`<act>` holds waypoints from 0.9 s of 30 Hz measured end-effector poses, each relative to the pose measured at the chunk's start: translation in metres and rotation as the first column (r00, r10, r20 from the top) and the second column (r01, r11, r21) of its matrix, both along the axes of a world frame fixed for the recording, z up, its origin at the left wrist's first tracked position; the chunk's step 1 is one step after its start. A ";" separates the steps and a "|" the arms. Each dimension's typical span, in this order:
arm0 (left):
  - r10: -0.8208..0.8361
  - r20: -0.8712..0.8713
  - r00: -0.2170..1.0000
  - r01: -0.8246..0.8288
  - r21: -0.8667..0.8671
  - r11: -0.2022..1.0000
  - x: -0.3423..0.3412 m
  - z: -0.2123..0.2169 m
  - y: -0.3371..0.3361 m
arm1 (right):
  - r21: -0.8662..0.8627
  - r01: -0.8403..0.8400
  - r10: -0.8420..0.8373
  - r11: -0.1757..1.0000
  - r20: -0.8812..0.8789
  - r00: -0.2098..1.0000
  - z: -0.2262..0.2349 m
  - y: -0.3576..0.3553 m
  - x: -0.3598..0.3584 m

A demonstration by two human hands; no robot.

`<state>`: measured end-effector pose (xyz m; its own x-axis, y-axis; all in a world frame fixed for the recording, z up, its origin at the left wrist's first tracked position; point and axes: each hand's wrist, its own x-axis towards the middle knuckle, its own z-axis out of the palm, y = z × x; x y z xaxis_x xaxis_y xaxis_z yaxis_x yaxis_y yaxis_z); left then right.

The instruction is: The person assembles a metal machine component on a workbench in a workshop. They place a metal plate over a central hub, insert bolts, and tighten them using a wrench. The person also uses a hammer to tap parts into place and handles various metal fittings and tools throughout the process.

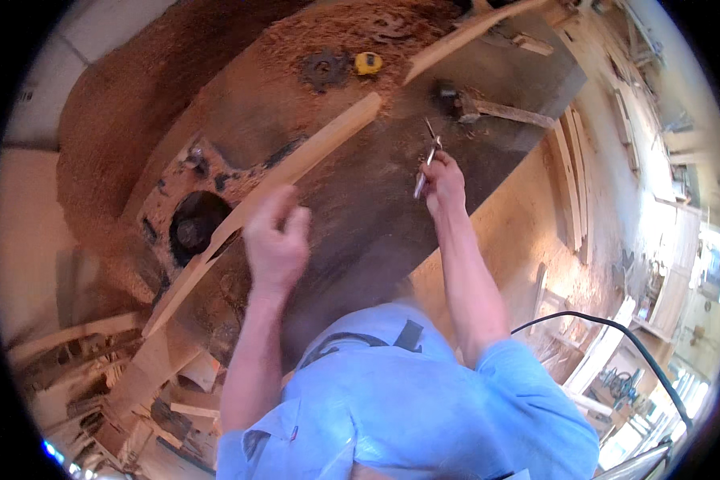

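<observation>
In my right hand (442, 186) is a slim silver metal tool (428, 164) with a thin pointed tip, held between thumb and fingers above the dark metal machine table (360, 216). Its exact kind is unclear. My left hand (276, 240) hovers by a long wooden board (312, 148) set on edge across the table. Motion blurs its fingers, which look bent, and I cannot tell whether they touch the board. Behind the board a round dark opening (200, 224) holds a spindle-like part. A hammer (488, 108) with a wooden handle lies beyond my right hand.
A yellow tape measure (368, 63) and a dark toothed disc (326, 70) lie among reddish sawdust (296, 40) at the far side. Another wooden strip (464, 40) runs at the far right. Wood offcuts (168, 416) pile up at lower left. A black cable (648, 356) curves at right.
</observation>
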<state>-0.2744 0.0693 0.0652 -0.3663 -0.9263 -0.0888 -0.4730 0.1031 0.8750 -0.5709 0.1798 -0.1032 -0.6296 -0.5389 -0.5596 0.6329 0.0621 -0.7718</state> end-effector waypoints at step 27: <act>0.587 -0.764 0.270 -0.527 0.393 0.754 0.232 0.037 -0.166 | 0.648 -0.291 0.581 0.704 -0.761 -0.290 0.002 -0.039 0.165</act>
<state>-0.0428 -0.0964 0.1023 0.3175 -0.9393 -0.1301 0.5236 0.0593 0.8499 -0.4062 0.1410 -0.1017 -0.1712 -0.9738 0.1496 -0.9052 0.0955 -0.4142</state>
